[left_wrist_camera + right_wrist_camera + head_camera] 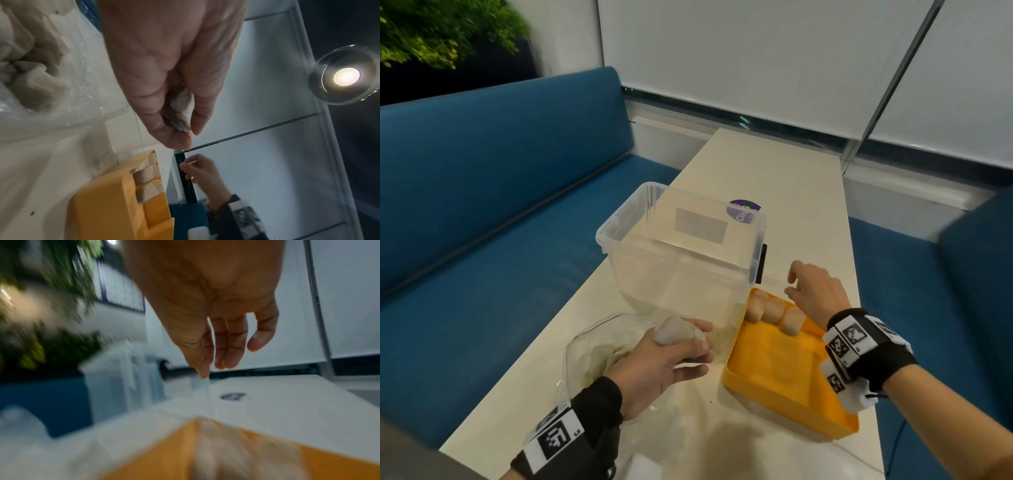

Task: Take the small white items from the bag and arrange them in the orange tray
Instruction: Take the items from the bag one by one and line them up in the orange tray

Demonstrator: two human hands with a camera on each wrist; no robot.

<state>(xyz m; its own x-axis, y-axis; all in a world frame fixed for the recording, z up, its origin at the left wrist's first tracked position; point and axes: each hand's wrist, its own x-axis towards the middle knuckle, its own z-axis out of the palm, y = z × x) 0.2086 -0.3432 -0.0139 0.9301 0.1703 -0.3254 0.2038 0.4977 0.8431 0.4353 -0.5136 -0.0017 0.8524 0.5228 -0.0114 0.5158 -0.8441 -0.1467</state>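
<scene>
My left hand (674,353) grips a small white lump (673,331) just above the mouth of the clear plastic bag (599,346), which holds more white lumps. In the left wrist view the lump (180,112) sits between thumb and fingers of the left hand (174,97). The orange tray (784,387) stands to the right, with three white lumps (774,310) lined along its far end. My right hand (808,287) hovers over the tray's far corner, fingers loosely bent and holding nothing. The right wrist view is blurred; the right hand (222,353) hangs above the tray (257,459).
An empty clear plastic tub (681,250) stands on the cream table (791,192) right behind the bag and touching the tray's far left corner. Blue bench seats (500,192) flank the table on both sides. A white wall panel rises behind.
</scene>
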